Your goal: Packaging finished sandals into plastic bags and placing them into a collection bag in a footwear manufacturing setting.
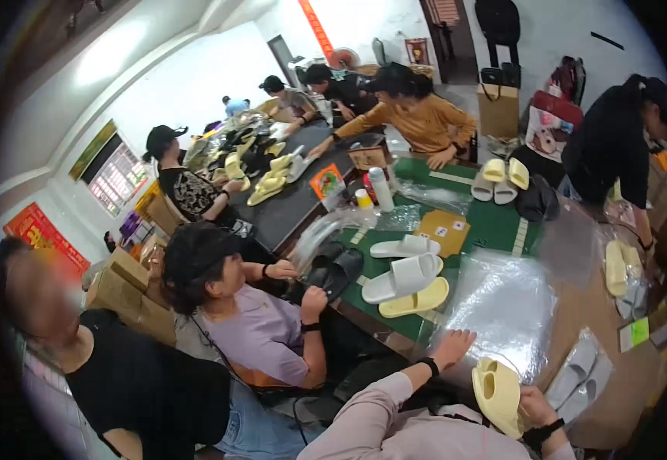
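Right hand [537,406]: closed on the lower right side of a pair of yellow slippers [494,391], held together close to the body, over the near edge of the table [606,418]. How the fingers lie behind the pair: cannot tell.

Left hand [455,349]: fingers extended, nothing seen gripped; it rests at the near left edge of a stack of clear plastic bags [506,295]. Whether a fingertip pinches a sheet: cannot tell.

Key relation: the slippers sit between the two hands, and the bag stack lies just beyond them, away from the body. Their long axis runs mostly away from the body, tipping slightly left at the far end. Left hand is the nearer one to the stack.

Surroundings: bagged grey slippers [581,376] just right of the right hand; loose grey slippers [401,280] and a single yellow slipper [418,300] left of the stack.
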Demonstrator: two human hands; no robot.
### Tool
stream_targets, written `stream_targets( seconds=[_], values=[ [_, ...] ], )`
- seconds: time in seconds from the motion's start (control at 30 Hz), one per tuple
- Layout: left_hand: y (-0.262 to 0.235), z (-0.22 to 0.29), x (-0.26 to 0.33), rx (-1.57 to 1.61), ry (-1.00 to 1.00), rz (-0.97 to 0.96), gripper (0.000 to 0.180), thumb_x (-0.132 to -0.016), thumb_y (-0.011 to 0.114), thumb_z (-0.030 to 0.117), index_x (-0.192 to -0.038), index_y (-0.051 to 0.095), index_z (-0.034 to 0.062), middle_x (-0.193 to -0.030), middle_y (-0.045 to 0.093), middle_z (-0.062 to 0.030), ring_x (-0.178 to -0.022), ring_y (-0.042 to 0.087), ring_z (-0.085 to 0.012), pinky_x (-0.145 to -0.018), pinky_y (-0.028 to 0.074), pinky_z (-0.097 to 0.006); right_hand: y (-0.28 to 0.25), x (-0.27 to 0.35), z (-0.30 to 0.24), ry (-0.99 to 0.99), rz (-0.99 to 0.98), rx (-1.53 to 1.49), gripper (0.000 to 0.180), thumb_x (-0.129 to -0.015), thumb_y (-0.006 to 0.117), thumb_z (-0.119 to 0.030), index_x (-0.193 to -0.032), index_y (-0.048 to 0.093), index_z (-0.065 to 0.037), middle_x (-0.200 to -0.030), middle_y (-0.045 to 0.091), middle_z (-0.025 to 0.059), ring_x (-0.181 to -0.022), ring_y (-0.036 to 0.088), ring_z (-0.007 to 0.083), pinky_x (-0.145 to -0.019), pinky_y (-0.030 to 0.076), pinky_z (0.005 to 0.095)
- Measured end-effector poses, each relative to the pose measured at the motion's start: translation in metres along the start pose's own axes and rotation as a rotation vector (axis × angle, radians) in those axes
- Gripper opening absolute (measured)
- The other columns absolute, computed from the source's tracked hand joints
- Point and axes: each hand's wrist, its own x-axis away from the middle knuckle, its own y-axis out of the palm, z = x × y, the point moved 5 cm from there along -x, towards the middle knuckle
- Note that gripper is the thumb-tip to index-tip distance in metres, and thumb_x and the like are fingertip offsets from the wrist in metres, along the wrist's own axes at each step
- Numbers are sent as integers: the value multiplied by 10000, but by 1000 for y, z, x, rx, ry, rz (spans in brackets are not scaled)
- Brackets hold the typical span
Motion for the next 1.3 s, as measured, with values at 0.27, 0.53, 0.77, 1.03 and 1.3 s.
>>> stream_targets(
  seconds=[0.27, 0.53, 0.77, 1.03, 1.3],
  values=[
    [-16, 4, -2, 74, 73, 26, 314, -862, 480, 217, -1141, 520, 79, -949, 586, -108, -860, 579, -261, -767, 451, -365, 7, -12, -34, -54, -36, 14, 233, -844, 514, -3, -1045, 601, 76, -1060, 604, 73, -946, 569, 135, -834, 447, 254],
    [-27, 29, 1, 22, 11, 33, 203, -783, 512, 180, -956, 559, 83, -847, 603, -75, -832, 569, -242, -776, 404, -392, 5, -10, -34, -237, -47, 139, 228, -828, 509, 7, -1020, 628, 37, -1074, 584, 51, -953, 554, 136, -842, 423, 262],
    [2, 10, -7, 596, -359, -8, 224, -763, 558, 139, -957, 610, 41, -890, 620, -161, -834, 574, -357, -768, 458, -382, -24, -23, 1, -153, 89, 316, 239, -807, 487, -36, -981, 631, 43, -855, 605, 44, -815, 563, 128, -732, 454, 248],
    [3, -32, -4, 1185, -478, -177, 344, -940, 453, 203, -1180, 527, -31, -1031, 631, -118, -926, 596, -179, -816, 471, -298, 12, -20, -40, -106, -185, 451, 211, -858, 501, -79, -998, 611, 35, -996, 598, 28, -910, 512, 75, -801, 424, 240],
    [-21, -7, -25, 1023, -461, -331, 372, -946, 451, 252, -1202, 518, -8, -1044, 636, -150, -901, 615, -184, -800, 472, -290, 5, -20, -39, -230, -77, 288, 226, -866, 489, -85, -1015, 629, 11, -902, 641, -9, -826, 552, 78, -782, 437, 229]
  ],
)
